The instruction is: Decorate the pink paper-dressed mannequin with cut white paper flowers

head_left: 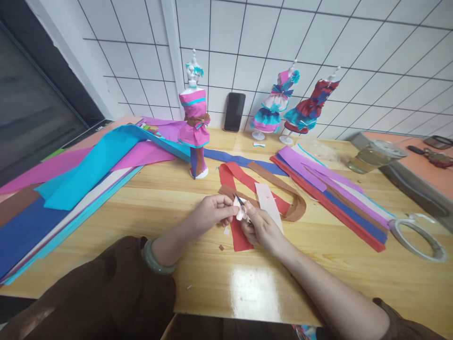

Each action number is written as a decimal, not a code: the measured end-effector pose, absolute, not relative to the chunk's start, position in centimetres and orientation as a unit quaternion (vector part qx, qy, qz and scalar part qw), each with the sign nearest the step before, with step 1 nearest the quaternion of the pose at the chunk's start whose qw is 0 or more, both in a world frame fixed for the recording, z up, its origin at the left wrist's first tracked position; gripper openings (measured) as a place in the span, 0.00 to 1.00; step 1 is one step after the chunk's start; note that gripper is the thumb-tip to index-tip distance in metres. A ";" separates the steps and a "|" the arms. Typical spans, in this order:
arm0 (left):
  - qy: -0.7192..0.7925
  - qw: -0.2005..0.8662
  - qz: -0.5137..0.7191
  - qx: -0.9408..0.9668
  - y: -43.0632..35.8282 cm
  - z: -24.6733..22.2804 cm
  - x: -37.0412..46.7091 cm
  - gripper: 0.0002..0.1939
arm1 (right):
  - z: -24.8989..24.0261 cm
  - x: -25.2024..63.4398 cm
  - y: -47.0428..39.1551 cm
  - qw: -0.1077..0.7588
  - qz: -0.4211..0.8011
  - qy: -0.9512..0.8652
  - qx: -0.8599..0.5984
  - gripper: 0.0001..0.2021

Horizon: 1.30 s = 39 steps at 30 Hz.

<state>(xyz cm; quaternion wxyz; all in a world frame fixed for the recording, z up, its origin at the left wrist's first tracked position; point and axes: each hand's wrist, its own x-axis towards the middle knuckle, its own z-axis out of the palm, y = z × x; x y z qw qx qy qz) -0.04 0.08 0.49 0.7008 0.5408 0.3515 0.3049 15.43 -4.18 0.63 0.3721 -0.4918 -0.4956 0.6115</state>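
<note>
The left hand point(216, 211) pinches a white paper piece point(242, 214) between narrowed fingers; the right-hand point(264, 228) fingers close around a black-tipped tool point(239, 200), its tip at the piece. Both are between the front and rear edges of the worktop point(201, 278). A miniature dress mannequin point(195, 108) stands nearer the rear edge.

Your wooden worktop point(208, 293) holds fanned colored strips point(88, 163) at left, three dressed mannequins point(194, 106) and a phone point(234, 112) toward the back, a red strip point(241, 240) at center, layered strips point(338, 198) at right.
</note>
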 end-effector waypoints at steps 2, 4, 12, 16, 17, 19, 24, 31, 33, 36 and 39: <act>0.351 0.700 0.303 0.542 0.1 0.5 -0.1 0.13 | 0.7 15.4 -4.2 0.374 0.610 -0.498 -0.490 0.24; 0.349 0.701 0.301 0.544 0.1 0.5 -0.1 0.13 | 0.7 15.4 -4.2 0.372 0.608 -0.500 -0.492 0.24; 0.345 0.698 0.299 0.552 0.2 0.6 -0.2 0.13 | 0.8 15.5 -4.4 0.373 0.600 -0.503 -0.498 0.25; 0.345 0.698 0.301 0.551 0.2 0.5 -0.2 0.13 | 0.7 15.5 -4.4 0.373 0.599 -0.502 -0.500 0.24; 0.345 0.699 0.300 0.550 0.2 0.5 -0.2 0.13 | 0.7 15.5 -4.3 0.372 0.598 -0.503 -0.501 0.24; 0.345 0.702 0.299 0.547 0.2 0.4 -0.1 0.13 | 0.7 15.5 -4.3 0.369 0.596 -0.505 -0.503 0.25; 0.342 0.711 0.298 0.537 0.1 0.3 -0.1 0.13 | 0.8 15.4 -4.3 0.371 0.600 -0.500 -0.501 0.24; 0.336 0.728 0.300 0.518 0.1 0.4 0.0 0.13 | 0.8 15.4 -4.3 0.377 0.609 -0.493 -0.494 0.24; 0.338 0.727 0.300 0.517 0.1 0.5 0.0 0.13 | 0.8 15.4 -4.3 0.376 0.609 -0.495 -0.493 0.24; 0.340 0.723 0.298 0.522 0.1 0.5 -0.1 0.13 | 0.7 15.5 -4.3 0.373 0.611 -0.496 -0.492 0.24; 0.343 0.717 0.298 0.529 0.2 0.5 -0.1 0.13 | 0.8 15.5 -4.4 0.369 0.602 -0.506 -0.496 0.23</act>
